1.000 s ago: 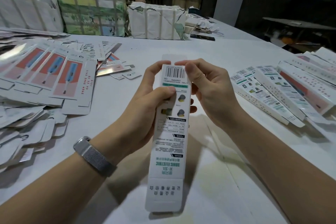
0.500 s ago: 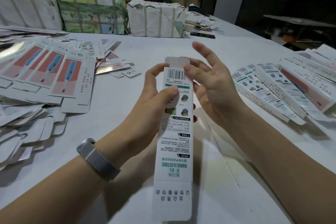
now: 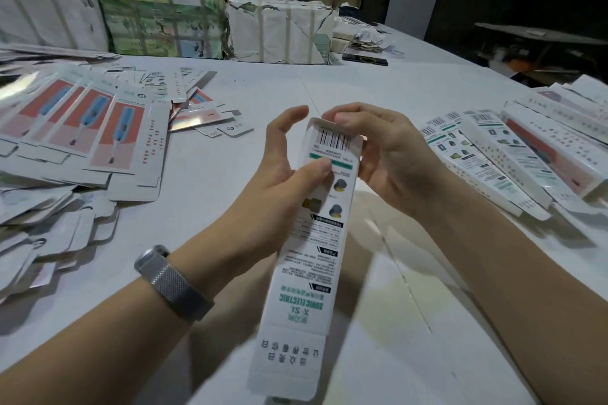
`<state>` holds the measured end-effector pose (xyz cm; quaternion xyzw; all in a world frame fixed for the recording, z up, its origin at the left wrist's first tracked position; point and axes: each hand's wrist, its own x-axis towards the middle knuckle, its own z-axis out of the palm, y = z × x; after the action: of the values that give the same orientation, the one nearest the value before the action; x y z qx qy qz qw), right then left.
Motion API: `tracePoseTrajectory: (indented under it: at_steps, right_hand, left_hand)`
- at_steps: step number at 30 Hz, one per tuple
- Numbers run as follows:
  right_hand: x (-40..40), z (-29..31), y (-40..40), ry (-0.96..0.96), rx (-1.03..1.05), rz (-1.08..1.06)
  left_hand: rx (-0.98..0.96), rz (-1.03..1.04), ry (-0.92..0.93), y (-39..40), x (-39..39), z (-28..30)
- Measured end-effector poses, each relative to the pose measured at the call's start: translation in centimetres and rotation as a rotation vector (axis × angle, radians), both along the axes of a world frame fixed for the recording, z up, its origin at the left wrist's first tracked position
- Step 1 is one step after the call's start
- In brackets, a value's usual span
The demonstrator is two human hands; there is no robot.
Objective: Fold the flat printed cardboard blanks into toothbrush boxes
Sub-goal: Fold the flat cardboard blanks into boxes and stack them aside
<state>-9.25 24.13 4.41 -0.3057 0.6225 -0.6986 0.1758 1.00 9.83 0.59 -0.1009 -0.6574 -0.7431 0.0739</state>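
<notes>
Head view: white table point(image 3: 329, 89), dim dark room

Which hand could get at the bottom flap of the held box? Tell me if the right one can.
Probably yes: the right hand only pinches the top flap, and nothing covers the bottom flap of the box.

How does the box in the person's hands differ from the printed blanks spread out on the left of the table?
The box is opened into a long sleeve, held above the table by the left hand and right hand; the blanks lie flat and overlapping on the table. The box shows a white panel with barcode and small text; the blanks show red and pink panels with a blue toothbrush. Both are long, narrow printed card with end flaps.
</notes>
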Motion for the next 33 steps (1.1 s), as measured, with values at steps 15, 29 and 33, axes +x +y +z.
tracePoseTrajectory:
  at_steps: [15,29,33]
  right_hand:
    - [-0.2,0.6,0.7,0.203,0.04,-0.13]
    - [-1.1,1.6,2.2,0.247,0.167,0.04]
    - [-1.3,1.9,2.8,0.215,0.153,0.123]
  left_hand:
    - [-0.019,-0.09,-0.011,-0.2,0.5,0.5]
    - [0.035,-0.152,-0.088,0.1,0.8,0.9]
    - [0.098,-0.206,-0.109,0.2,0.9,1.0]
